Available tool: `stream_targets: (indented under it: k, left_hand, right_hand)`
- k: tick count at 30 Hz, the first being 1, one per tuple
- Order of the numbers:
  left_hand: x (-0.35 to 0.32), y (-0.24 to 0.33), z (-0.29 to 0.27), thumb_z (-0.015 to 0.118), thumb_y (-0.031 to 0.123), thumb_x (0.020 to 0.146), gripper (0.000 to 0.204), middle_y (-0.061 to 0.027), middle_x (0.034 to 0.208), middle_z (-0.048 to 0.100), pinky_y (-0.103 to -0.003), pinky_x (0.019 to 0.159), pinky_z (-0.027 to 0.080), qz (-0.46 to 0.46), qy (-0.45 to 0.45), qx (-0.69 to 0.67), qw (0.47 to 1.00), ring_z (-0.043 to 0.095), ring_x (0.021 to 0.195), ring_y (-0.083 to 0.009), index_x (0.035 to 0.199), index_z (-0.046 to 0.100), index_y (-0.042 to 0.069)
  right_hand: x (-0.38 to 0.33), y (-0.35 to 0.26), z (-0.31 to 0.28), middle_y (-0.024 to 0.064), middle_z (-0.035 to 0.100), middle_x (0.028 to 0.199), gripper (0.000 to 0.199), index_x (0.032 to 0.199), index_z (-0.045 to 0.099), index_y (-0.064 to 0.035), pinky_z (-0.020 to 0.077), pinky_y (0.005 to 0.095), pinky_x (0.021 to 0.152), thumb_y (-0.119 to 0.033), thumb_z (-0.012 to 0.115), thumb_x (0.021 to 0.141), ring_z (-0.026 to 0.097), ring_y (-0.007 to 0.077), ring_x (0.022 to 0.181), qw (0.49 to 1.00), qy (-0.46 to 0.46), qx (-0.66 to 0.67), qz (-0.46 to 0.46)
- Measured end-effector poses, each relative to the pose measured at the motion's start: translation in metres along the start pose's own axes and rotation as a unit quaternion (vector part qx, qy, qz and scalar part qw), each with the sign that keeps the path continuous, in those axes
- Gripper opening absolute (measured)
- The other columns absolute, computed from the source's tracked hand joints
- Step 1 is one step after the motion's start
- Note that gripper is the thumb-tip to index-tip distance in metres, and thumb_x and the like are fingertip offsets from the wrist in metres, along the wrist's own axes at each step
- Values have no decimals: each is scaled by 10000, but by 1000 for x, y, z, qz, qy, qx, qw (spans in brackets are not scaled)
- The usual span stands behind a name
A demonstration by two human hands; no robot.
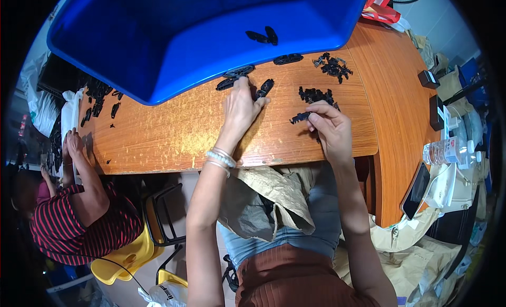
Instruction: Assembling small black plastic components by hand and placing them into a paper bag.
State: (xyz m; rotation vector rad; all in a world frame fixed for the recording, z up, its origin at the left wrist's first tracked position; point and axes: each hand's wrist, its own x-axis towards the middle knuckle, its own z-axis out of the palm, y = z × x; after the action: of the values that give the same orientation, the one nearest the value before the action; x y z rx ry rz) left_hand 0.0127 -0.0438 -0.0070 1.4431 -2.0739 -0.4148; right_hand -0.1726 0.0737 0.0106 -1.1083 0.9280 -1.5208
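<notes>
My left hand [240, 107] is closed over the table by the bin's near edge, its thumb against an elongated black plastic part [265, 89]. Its fingertips are partly hidden and lie close to another oval black part [226, 84]. My right hand [333, 128] pinches a small narrow black plastic piece [300, 118] between thumb and fingers, just above the wood. Beyond that hand lies a pile of small black pieces [315, 94]. Farther back is a second loose pile [336, 67], some of its pieces looking like little springs or clips.
A large blue bin [247, 30] stands at the far side, holding a few black oval parts [262, 36]. On the left, a person in a striped shirt [79, 222] works beside more black parts [97, 98]. A phone [416, 190] and a plastic bottle [448, 151] are at right.
</notes>
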Motion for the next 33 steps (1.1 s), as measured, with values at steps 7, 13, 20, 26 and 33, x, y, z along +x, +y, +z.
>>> stream_targets:
  k: [7, 13, 20, 26, 33]
  left_hand:
    - [-39, 37, -28, 726, 142, 739, 223, -60, 603, 608, -251, 451, 361, -31, -159, -226, 961, 515, 490, -83, 921, 644, 42]
    - [-83, 53, -54, 755, 101, 692, 228, -80, 732, 651, -252, 548, 442, 35, -97, -273, 956, 579, 601, -114, 883, 679, 3]
    - [-100, 57, -67, 741, 20, 708, 199, -41, 748, 639, -201, 577, 461, 0, -79, -332, 940, 595, 650, -81, 878, 650, -26]
    - [-109, 64, -75, 683, -13, 768, 186, -70, 739, 642, -159, 424, 394, -103, -133, -421, 891, 556, 497, -53, 941, 623, -41]
    - [-111, 66, -79, 682, -6, 766, 205, -53, 596, 609, -159, 368, 326, -189, -113, -472, 854, 519, 432, -56, 959, 614, -29]
  right_hand:
    - [-13, -12, 18, 86, 597, 856, 87, 887, 611, 66, 429, 218, 654, 70, 580, 807, 535, 120, 733, 995, 100, -20, -3]
    - [-18, -21, 30, 77, 585, 798, 121, 790, 629, 27, 405, 284, 668, 98, 626, 691, 512, 191, 786, 913, 12, -361, -189]
    - [-29, -22, 38, 74, 571, 781, 116, 784, 614, 24, 403, 289, 673, 103, 615, 700, 503, 195, 782, 921, 0, -346, -177]
    - [-37, -17, 45, 76, 568, 795, 117, 794, 611, 19, 404, 297, 688, 88, 622, 700, 503, 203, 799, 916, 3, -355, -187]
    - [-43, -21, 51, 89, 577, 818, 153, 818, 617, -12, 420, 341, 718, 62, 621, 683, 520, 247, 850, 813, 3, -521, -259]
